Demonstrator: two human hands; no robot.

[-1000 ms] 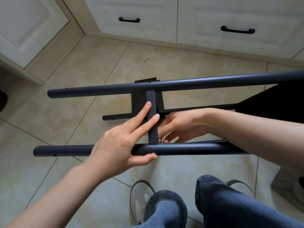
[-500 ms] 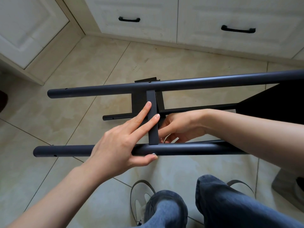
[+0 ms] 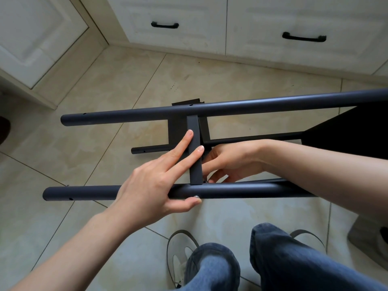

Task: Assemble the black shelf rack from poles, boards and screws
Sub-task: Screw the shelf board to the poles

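Note:
The black rack lies on its side across the tiled floor. My left hand (image 3: pixel 151 185) clamps the near pole (image 3: pixel 84 192): two straight fingers lie on the short crossbar (image 3: pixel 194 133), and the thumb presses a silver screw head (image 3: pixel 196 197) on the pole's near side. Behind the crossbar, my right hand (image 3: pixel 233 160) reaches in from the right with curled fingertips pinching a small metal fastener (image 3: pixel 206 181) at the joint. The far pole (image 3: pixel 273 102) runs parallel above. A black board (image 3: pixel 346 135) fills the right end, and a thinner pole (image 3: pixel 147 149) shows below.
White cabinets with black handles (image 3: pixel 304 37) stand along the back and left. My jeans-clad legs (image 3: pixel 283 259) and a shoe (image 3: pixel 180 248) are at the bottom. A grey object (image 3: pixel 369 234) sits on the floor at the lower right.
My right hand's fingers have shifted slightly at the joint behind the crossbar. My left hand and the rack have held still.

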